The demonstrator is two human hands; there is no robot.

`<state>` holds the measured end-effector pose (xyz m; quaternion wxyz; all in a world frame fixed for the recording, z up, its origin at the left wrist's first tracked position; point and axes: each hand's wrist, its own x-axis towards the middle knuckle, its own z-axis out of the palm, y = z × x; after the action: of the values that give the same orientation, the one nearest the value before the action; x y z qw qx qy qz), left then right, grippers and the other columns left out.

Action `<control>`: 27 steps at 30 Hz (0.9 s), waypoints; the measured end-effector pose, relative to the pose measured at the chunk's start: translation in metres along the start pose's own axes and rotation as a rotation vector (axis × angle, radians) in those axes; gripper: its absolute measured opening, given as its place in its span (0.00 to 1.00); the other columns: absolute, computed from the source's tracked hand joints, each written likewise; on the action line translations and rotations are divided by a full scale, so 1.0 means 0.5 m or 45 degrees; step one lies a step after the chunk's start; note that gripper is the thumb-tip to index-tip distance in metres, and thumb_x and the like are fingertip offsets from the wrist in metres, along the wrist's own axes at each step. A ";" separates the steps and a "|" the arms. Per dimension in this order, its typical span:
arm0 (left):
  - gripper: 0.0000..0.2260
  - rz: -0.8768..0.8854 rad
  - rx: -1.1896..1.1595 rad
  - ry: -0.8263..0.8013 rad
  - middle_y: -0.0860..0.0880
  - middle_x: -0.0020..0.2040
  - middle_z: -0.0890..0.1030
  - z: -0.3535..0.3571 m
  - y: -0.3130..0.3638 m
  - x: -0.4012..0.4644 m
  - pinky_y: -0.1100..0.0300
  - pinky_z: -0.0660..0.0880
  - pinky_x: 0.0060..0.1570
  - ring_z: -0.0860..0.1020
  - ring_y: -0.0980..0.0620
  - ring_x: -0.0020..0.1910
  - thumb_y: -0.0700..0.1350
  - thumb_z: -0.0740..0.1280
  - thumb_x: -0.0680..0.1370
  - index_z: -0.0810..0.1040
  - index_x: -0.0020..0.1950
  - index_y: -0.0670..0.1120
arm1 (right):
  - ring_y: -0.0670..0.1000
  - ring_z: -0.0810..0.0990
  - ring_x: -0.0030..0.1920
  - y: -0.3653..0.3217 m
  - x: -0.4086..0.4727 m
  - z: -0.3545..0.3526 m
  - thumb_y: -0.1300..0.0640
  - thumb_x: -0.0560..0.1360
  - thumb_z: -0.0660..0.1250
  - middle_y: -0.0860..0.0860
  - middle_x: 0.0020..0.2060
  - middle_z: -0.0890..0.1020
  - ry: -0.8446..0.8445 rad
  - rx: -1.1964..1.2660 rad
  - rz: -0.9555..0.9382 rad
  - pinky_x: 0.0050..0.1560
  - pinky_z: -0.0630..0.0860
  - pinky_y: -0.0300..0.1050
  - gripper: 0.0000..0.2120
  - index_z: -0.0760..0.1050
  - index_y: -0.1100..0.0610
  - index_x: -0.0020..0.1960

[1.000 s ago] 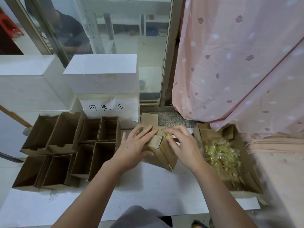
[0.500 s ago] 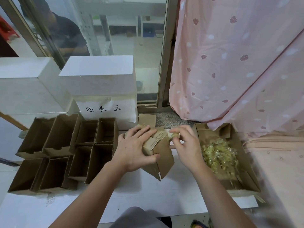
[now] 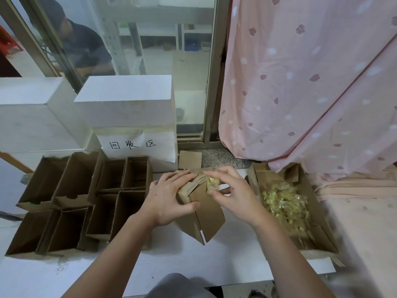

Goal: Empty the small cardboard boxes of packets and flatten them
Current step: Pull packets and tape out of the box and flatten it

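Note:
A small brown cardboard box (image 3: 202, 211) lies tilted on the white table, its open flaps toward me. My left hand (image 3: 169, 198) grips its top, thumb curled over the near edge. My right hand (image 3: 234, 194) pinches yellow clear-wrapped packets (image 3: 211, 183) at the box's far opening. To the right, a larger cardboard tray (image 3: 322, 237) holds a heap of the same yellow packets (image 3: 283, 203).
Several open empty cardboard boxes (image 3: 86, 201) stand packed together at the left. White foam blocks (image 3: 129, 104), one with a handwritten paper label, rise behind them. A pink curtain (image 3: 311, 82) hangs at right. A person sits behind the glass (image 3: 86, 50).
My right hand has drawn packets out of the box and shifted slightly right toward the tray. The box has tilted more upright under my left hand.

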<state>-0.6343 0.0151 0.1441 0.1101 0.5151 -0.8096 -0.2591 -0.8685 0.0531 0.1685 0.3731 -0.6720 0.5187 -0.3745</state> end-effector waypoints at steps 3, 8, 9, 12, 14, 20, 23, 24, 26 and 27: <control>0.40 0.033 0.014 -0.048 0.66 0.80 0.62 -0.003 0.002 -0.003 0.43 0.62 0.71 0.58 0.57 0.78 0.75 0.60 0.69 0.62 0.81 0.66 | 0.44 0.77 0.54 0.005 0.007 -0.010 0.55 0.81 0.69 0.42 0.58 0.71 -0.163 -0.097 0.061 0.50 0.75 0.31 0.08 0.81 0.48 0.59; 0.40 0.080 -0.018 -0.056 0.67 0.78 0.64 -0.012 0.013 0.001 0.44 0.61 0.71 0.57 0.60 0.76 0.74 0.61 0.68 0.64 0.80 0.66 | 0.43 0.81 0.52 0.020 0.015 -0.001 0.52 0.82 0.66 0.37 0.56 0.79 0.096 -0.084 0.087 0.52 0.79 0.45 0.04 0.75 0.47 0.48; 0.39 0.087 -0.034 -0.043 0.67 0.78 0.64 -0.014 0.013 0.002 0.45 0.60 0.71 0.57 0.61 0.75 0.73 0.61 0.68 0.64 0.80 0.66 | 0.45 0.84 0.49 0.027 0.015 0.001 0.52 0.82 0.67 0.39 0.55 0.82 0.171 -0.016 0.144 0.50 0.82 0.52 0.04 0.75 0.47 0.48; 0.38 0.126 -0.042 -0.023 0.68 0.77 0.65 -0.020 0.012 0.003 0.44 0.60 0.72 0.56 0.63 0.74 0.73 0.62 0.68 0.65 0.79 0.66 | 0.50 0.86 0.47 0.041 0.015 0.008 0.58 0.79 0.72 0.46 0.50 0.86 0.311 0.235 0.262 0.46 0.84 0.62 0.08 0.78 0.48 0.44; 0.38 0.134 -0.070 -0.014 0.67 0.78 0.64 -0.019 0.011 0.005 0.42 0.58 0.74 0.55 0.63 0.75 0.73 0.63 0.68 0.65 0.79 0.67 | 0.56 0.86 0.49 0.042 0.017 0.011 0.62 0.78 0.73 0.51 0.49 0.86 0.364 0.379 0.304 0.48 0.83 0.65 0.10 0.80 0.49 0.42; 0.36 0.019 -0.214 -0.029 0.61 0.85 0.41 -0.001 0.006 0.010 0.41 0.41 0.79 0.36 0.53 0.83 0.75 0.60 0.74 0.50 0.80 0.73 | 0.61 0.84 0.46 0.046 0.023 0.009 0.63 0.77 0.73 0.54 0.44 0.86 0.427 0.437 0.343 0.51 0.81 0.69 0.11 0.81 0.48 0.41; 0.31 -0.041 -0.364 -0.046 0.64 0.84 0.42 0.006 0.008 0.009 0.47 0.59 0.77 0.51 0.52 0.84 0.65 0.63 0.82 0.52 0.81 0.69 | 0.60 0.85 0.47 0.043 0.023 0.010 0.60 0.77 0.74 0.55 0.43 0.86 0.458 0.418 0.320 0.52 0.81 0.68 0.09 0.82 0.48 0.42; 0.30 -0.046 -0.361 -0.029 0.65 0.84 0.42 0.012 0.011 0.007 0.48 0.63 0.75 0.57 0.53 0.82 0.60 0.64 0.83 0.53 0.81 0.70 | 0.60 0.85 0.47 0.041 0.023 0.011 0.60 0.77 0.75 0.55 0.43 0.86 0.457 0.411 0.308 0.52 0.81 0.68 0.08 0.82 0.49 0.43; 0.29 -0.067 -0.400 0.064 0.68 0.82 0.44 0.026 0.020 0.003 0.47 0.67 0.73 0.64 0.54 0.79 0.52 0.64 0.85 0.54 0.77 0.76 | 0.59 0.84 0.44 0.033 0.024 0.018 0.60 0.76 0.75 0.54 0.40 0.85 0.440 0.404 0.279 0.52 0.81 0.67 0.06 0.82 0.50 0.43; 0.30 -0.084 -0.442 0.115 0.68 0.82 0.45 0.031 0.024 0.001 0.44 0.68 0.73 0.66 0.53 0.78 0.49 0.64 0.86 0.56 0.74 0.79 | 0.60 0.84 0.43 0.030 0.024 0.024 0.60 0.76 0.76 0.55 0.39 0.84 0.426 0.389 0.264 0.51 0.81 0.65 0.06 0.83 0.50 0.44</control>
<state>-0.6510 0.0234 0.1373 0.2251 0.5257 -0.7297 -0.3750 -0.8618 0.0400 0.1515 0.4158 -0.4797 0.5767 -0.5142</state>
